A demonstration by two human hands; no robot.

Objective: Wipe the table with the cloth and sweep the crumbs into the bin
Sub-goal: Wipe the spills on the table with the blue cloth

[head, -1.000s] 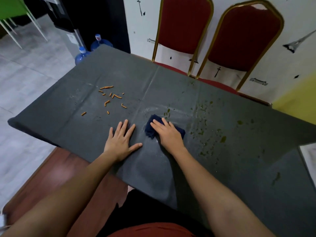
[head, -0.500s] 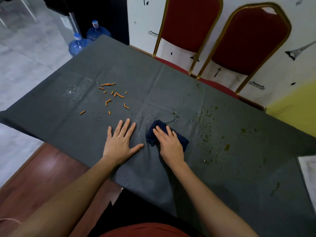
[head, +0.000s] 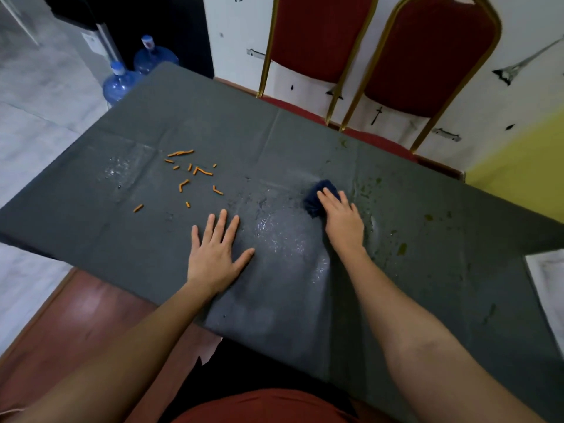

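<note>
A dark grey cloth-covered table (head: 128,239) fills the view. My right hand (head: 343,221) presses flat on a bunched dark blue cloth (head: 317,195) near the table's middle; only the cloth's far end shows past my fingers. My left hand (head: 215,251) lies flat with fingers spread on the table, holding nothing. Several orange crumbs (head: 190,175) are scattered left of centre, beyond my left hand. A wet sheen (head: 283,236) lies between my hands. Greenish spots (head: 403,248) dot the table to the right of the cloth. No bin is in view.
Two red chairs with gold frames (head: 320,41) (head: 427,53) stand against the wall behind the table. Two blue water bottles (head: 122,83) stand on the floor at the far left corner. A white object (head: 549,285) sits at the right edge. A wooden bench (head: 76,315) is below the near edge.
My right hand has pushed the cloth away from me and to the right, leaving a wet streak. The left hand stays flat in the same spot.
</note>
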